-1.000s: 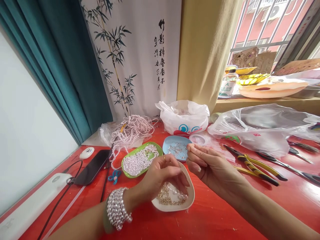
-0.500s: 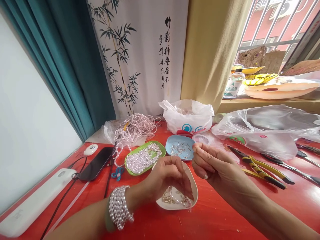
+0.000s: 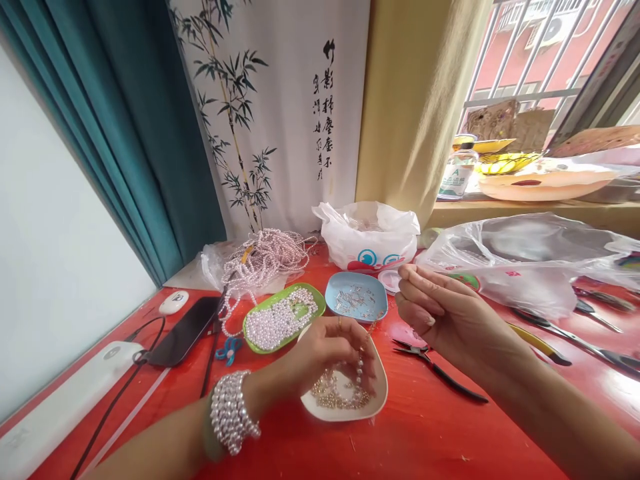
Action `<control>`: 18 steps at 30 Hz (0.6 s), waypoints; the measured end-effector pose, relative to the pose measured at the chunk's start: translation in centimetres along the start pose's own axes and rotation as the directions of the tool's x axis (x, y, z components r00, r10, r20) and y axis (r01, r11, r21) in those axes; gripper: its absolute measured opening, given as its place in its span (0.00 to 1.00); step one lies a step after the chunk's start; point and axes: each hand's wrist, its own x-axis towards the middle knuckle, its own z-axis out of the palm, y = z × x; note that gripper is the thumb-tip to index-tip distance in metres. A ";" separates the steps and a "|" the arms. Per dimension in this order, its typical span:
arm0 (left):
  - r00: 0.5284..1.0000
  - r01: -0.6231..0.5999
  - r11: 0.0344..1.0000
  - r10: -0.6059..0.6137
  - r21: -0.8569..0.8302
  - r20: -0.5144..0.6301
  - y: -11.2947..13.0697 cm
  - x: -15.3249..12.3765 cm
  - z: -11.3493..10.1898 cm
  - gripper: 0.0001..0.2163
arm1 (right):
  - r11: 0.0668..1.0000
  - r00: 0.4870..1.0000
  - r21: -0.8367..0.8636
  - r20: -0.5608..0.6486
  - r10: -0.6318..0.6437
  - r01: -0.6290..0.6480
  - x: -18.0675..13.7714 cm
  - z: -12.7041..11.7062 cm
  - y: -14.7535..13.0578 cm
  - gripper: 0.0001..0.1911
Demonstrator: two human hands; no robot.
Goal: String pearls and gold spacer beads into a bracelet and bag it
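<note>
Over the cream dish (image 3: 345,415) is my left hand (image 3: 333,353), its fingers curled round a thin beaded strand (image 3: 359,373) that hangs toward the dish. Small gold and clear beads (image 3: 327,395) lie in that dish. My right hand (image 3: 425,297) is raised to the right with thumb and forefinger pinched; what is between the fingertips is too small to make out. Behind my left hand are a green tray (image 3: 320,293) of white pearl beads (image 3: 275,323) and a blue dish (image 3: 337,310) of small metal pieces (image 3: 357,300).
Black-handled pliers (image 3: 440,377) lie below my right hand, with yellow-handled pliers (image 3: 543,345) and scissors (image 3: 575,333) farther right. Pearl strands (image 3: 270,260) and plastic bags (image 3: 370,240) stand behind the trays. A phone (image 3: 187,333) and white power strip (image 3: 70,393) lie left.
My right hand has moved slightly right, farther from my left hand. More of the beaded strand shows below my left fingers, and the black-handled pliers have come into sight.
</note>
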 end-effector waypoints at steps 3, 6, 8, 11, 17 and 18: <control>0.999 -0.001 0.998 -0.001 0.057 0.041 0.4 -0.3 0.2 0.14 | 0.998 0.998 -0.044 0.035 0.050 -0.048 -0.3 0.3 0.0 0.13; 0.995 -0.099 0.993 0.098 0.062 0.017 1.0 -0.6 0.5 0.13 | 0.992 0.993 -0.080 0.062 0.100 -0.095 -0.6 0.6 0.0 0.13; 0.990 -0.138 0.988 0.141 0.071 -0.029 1.1 -0.8 0.7 0.10 | 0.989 0.990 -0.084 0.068 0.126 -0.120 -0.7 0.7 0.1 0.13; 0.982 -0.161 0.984 0.168 0.082 -0.085 1.2 -0.8 0.9 0.06 | 0.986 0.985 -0.069 0.073 0.154 -0.149 -0.6 0.7 0.2 0.12; 0.992 -0.087 0.993 0.094 0.083 -0.089 1.0 -0.7 1.1 0.05 | 0.985 0.978 -0.076 0.127 0.164 -0.155 -0.4 0.3 0.7 0.04; 0.992 -0.075 0.994 0.083 0.083 -0.095 1.0 -0.7 1.1 0.05 | 0.986 0.979 -0.079 0.129 0.157 -0.148 -0.4 0.3 0.8 0.04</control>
